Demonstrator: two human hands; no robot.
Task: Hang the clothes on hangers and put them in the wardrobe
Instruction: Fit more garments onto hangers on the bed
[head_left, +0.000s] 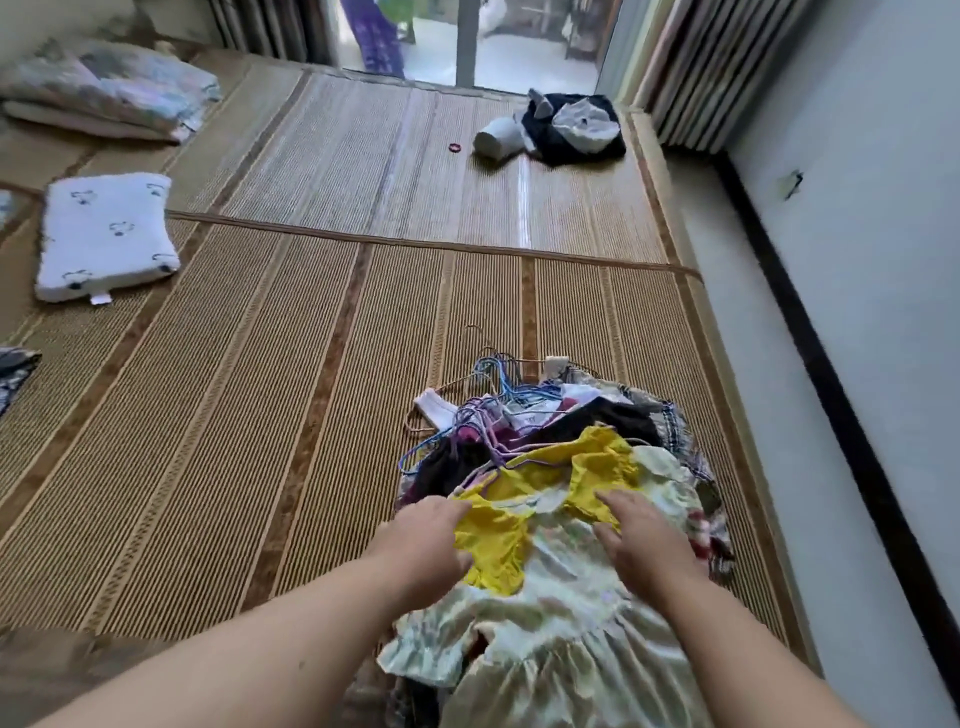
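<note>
A person's two bare arms reach over a pale floral dress (545, 597) with yellow sleeves, which lies on top of a heap of clothes (670, 415) at 5 o'clock, on a woven straw mat (234, 389). The left hand (426, 535) pinches the edge of one yellow sleeve between thumb and fingers. The right hand (639, 540) lies flat on the dress's chest with fingers spread, holding nothing. Just beyond the dress, a tangle of thin wire hangers (488, 410) in blue, purple and bare metal rests on and among the clothes.

The striped mat covers nearly the whole surface and meets a second mat at a seam running across the middle. At 9 o'clock a dark patterned cloth (15, 369) pokes in from the edge; above it, at 10 o'clock, sits a small white pillow (106, 234) with dark printed figures. Along 3 o'clock a pale wall (883, 208) with a dark baseboard (831, 389) borders the mat.

Farther off, at 1 o'clock, a dark garment (576, 130) with grey patches lies crumpled beside a white cylindrical object (498, 140), with a small red ring (455, 147) near it. Folded bedding (114, 93) sits at 11 o'clock. Striped curtains (717, 67) frame a glass door (519, 52) at 12 o'clock.
</note>
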